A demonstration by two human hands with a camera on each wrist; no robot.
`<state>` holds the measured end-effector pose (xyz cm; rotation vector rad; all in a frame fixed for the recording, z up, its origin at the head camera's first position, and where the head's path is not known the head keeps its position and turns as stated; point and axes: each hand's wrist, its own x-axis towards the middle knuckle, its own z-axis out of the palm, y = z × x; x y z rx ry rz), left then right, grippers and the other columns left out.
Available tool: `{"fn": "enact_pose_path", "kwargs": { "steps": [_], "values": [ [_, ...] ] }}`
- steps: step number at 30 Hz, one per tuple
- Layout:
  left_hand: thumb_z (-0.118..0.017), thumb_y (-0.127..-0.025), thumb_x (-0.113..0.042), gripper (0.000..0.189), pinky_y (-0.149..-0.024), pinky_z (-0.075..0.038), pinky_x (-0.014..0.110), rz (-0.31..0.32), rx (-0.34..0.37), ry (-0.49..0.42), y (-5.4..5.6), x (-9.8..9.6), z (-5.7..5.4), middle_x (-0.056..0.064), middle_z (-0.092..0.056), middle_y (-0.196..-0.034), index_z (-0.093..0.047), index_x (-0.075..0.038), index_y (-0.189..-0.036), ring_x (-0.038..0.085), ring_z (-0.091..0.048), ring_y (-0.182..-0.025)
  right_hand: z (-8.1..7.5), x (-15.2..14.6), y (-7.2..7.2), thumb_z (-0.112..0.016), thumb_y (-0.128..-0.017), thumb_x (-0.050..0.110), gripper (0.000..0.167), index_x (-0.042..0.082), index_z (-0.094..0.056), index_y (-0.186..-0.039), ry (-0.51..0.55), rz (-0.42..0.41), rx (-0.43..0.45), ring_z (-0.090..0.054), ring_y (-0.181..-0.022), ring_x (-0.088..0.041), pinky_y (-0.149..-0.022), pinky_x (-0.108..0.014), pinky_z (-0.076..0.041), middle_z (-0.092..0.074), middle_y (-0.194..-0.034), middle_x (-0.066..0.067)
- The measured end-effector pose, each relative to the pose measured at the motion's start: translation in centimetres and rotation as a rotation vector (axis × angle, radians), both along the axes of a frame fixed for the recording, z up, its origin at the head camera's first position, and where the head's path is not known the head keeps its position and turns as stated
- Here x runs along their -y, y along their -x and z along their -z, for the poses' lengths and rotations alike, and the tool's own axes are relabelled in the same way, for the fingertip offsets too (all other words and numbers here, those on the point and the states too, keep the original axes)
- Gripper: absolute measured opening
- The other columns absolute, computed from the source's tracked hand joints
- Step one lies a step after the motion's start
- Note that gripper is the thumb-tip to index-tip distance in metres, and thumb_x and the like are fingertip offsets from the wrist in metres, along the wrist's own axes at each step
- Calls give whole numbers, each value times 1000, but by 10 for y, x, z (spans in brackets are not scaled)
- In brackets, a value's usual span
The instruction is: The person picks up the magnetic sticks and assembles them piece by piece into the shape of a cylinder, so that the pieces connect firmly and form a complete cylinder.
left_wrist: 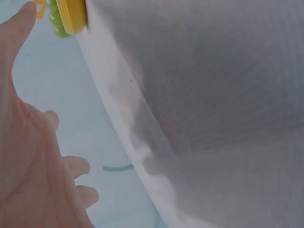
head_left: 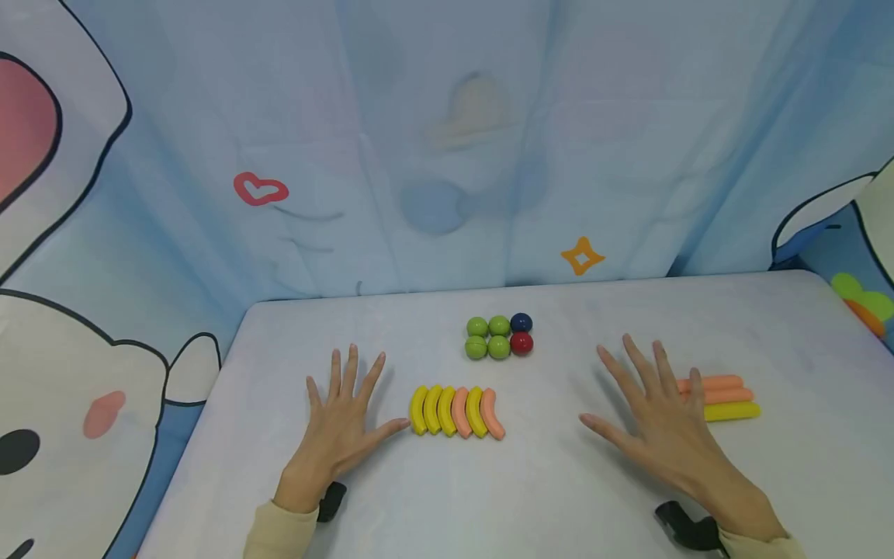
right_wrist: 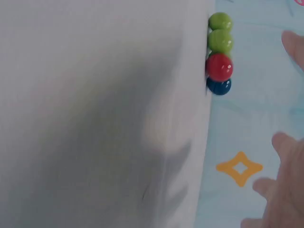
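My left hand [head_left: 338, 427] is spread with its fingers straight, thumb tip close to the left end of a row of curved pieces. Several are yellow, banana-like pieces [head_left: 431, 409] and two are salmon-coloured curved pieces [head_left: 492, 414]. On the right, my right hand [head_left: 660, 431] also has its fingers spread, holding nothing. It partly covers two salmon sticks [head_left: 726, 396] and a yellow stick [head_left: 733, 411] lying side by side. In the left wrist view, the thumb is near a yellow ribbed-looking end [left_wrist: 72, 16] of the row. In the right wrist view, fingertips [right_wrist: 284, 142] show at the right edge.
Behind the curved row, several green balls [head_left: 499, 347], a dark blue ball [head_left: 521, 323] and a red ball [head_left: 521, 343] form two rows. They stand on a white-covered table [head_left: 545, 481]. A light blue printed curtain [head_left: 433, 256] hangs along its back edge.
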<state>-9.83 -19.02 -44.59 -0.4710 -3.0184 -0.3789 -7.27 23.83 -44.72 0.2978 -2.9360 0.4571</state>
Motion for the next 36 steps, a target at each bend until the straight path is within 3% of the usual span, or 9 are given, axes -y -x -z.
{"fn": "enact_pose_path", "kwargs": {
  "steps": [7,12,16,19,24,29,36],
  "values": [
    [-62,-98,-59,88,-117,-11,79,65,-16,-38,4,-2,-1,25,-18,-170,-26,-19,-168,44,-10,-158,-17,17,3,-78,-89,53,103,21,-20,-168,130,-51,64,-2,-156,-54,-111,-85,-2,-11,-173,-20],
    [-63,-104,-44,75,-119,-28,68,88,-7,-209,1,-9,-5,22,-36,-165,-32,-13,-165,41,-32,-153,-31,44,1,-85,-88,38,91,15,-37,-162,197,-195,143,-23,-151,-52,-110,-82,-22,-25,-168,-21],
    [-70,-103,-27,71,-110,-44,57,83,55,-396,-3,-17,-6,18,-47,-155,-36,-9,-163,36,-50,-138,-32,63,0,-85,-89,23,75,11,-48,-153,295,-273,228,-51,-134,-40,-104,-64,-48,-45,-154,-18],
    [-73,-101,-18,71,-100,-53,47,72,149,-508,-4,-24,-6,16,-49,-148,-37,-7,-161,29,-56,-125,-28,76,3,-84,-90,16,68,8,-52,-149,386,-273,312,-60,-115,-27,-92,-43,-59,-54,-140,-13],
    [-73,-99,-10,67,-88,-58,34,68,289,-606,-3,-34,-6,17,-50,-142,-42,-3,-157,25,-58,-117,-17,93,10,-85,-87,7,66,2,-54,-146,537,-256,370,-63,-96,-17,-76,-24,-58,-56,-129,-14],
    [-79,-94,-11,69,-84,-57,28,70,367,-609,-1,-37,-6,17,-50,-140,-46,-2,-154,24,-60,-111,-8,102,18,-85,-87,5,64,-6,-54,-143,625,-280,354,-66,-90,-16,-73,-24,-58,-57,-126,-18],
    [-84,-87,-4,69,-80,-57,25,60,433,-605,4,-38,-4,17,-49,-139,-53,0,-149,17,-64,-93,-4,110,23,-83,-83,-4,58,-8,-60,-136,627,-289,359,-62,-82,-11,-71,-22,-57,-58,-117,-15]
  ]
}}
